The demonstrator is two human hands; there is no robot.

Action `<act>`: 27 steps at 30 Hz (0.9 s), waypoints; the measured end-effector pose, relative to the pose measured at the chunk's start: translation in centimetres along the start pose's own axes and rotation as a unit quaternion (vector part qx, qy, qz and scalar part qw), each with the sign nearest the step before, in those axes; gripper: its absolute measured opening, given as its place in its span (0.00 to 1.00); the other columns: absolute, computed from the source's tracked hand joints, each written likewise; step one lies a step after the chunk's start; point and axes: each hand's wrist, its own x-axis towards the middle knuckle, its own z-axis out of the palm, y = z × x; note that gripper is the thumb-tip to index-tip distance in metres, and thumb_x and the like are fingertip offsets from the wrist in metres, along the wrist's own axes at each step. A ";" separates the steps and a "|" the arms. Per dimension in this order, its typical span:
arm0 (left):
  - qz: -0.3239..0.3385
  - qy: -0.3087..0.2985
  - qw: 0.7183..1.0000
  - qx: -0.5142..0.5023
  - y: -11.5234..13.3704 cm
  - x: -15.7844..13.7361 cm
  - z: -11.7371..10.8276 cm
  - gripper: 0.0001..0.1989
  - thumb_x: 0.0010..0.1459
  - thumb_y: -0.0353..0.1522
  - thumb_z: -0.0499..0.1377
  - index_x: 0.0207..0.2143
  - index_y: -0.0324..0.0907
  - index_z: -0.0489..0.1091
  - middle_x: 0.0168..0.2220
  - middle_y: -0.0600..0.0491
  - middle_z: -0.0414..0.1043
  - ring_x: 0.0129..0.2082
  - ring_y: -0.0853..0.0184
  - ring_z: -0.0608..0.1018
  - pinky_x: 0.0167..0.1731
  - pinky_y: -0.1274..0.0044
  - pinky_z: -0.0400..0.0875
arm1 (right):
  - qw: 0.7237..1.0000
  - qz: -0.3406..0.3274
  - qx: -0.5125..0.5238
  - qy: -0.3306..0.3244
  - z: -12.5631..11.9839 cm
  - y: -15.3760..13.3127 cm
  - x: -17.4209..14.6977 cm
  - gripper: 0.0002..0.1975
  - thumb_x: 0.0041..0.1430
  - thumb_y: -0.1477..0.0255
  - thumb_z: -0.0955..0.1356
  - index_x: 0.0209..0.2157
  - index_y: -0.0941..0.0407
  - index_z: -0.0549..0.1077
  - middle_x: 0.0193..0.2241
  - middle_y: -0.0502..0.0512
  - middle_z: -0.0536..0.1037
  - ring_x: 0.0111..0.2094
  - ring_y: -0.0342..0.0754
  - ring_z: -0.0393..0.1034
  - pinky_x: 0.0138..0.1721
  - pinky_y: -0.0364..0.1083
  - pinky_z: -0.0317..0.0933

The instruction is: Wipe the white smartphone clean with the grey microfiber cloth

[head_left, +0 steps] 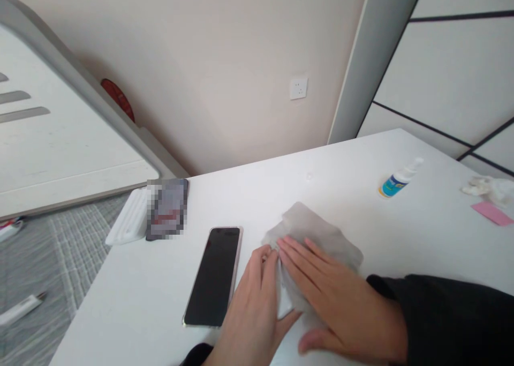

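Head view: white table (361, 162) in the corner of a room, beige wall behind with a socket (298, 88). Grey cloth (317, 232) lying flat on the table right of centre, partly folded, near edge hidden under both hands. Right hand (333, 296) spread flat, palm down, fingers straight and together, pressing on top of the cloth; gripping nothing, black sleeve (450, 312) behind it. Left hand (252, 307) beside it at the cloth's left edge, fingers loosely curled with tips at the edge near the right fingertips; cannot tell whether pinching the cloth or only touching it. Phone (214, 275) face up, dark screen, just left of the left hand, apart from the cloth. Further back left near the table edge: white ribbed case (128, 221) touching a dark blurred-out item (166, 208). Small spray bottle (397, 179) with blue label lying on its side, well apart at back right. Crumpled white tissue (488, 186) and pink slip (492, 213) at far right edge. Below left of the table: grey checked floor covering (44, 259) with a white tube (20, 308) lying on it. White panel with grey frame (60, 135) leaning at upper left, red round thing (118, 98) behind it.
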 end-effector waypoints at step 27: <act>0.016 0.031 0.998 0.056 1.0 0.3 -0.8 0.57 0.59 0.46 0.67 0.74 0.36 0.33 0.50 0.41 0.74 0.48 0.51 0.77 0.47 0.60 0.79 | 0.993 0.115 -0.002 0.006 0.2 5.5 0.5 0.32 0.75 0.63 0.58 0.71 0.70 0.52 0.70 0.71 0.57 0.72 0.65 0.48 0.68 0.69 0.50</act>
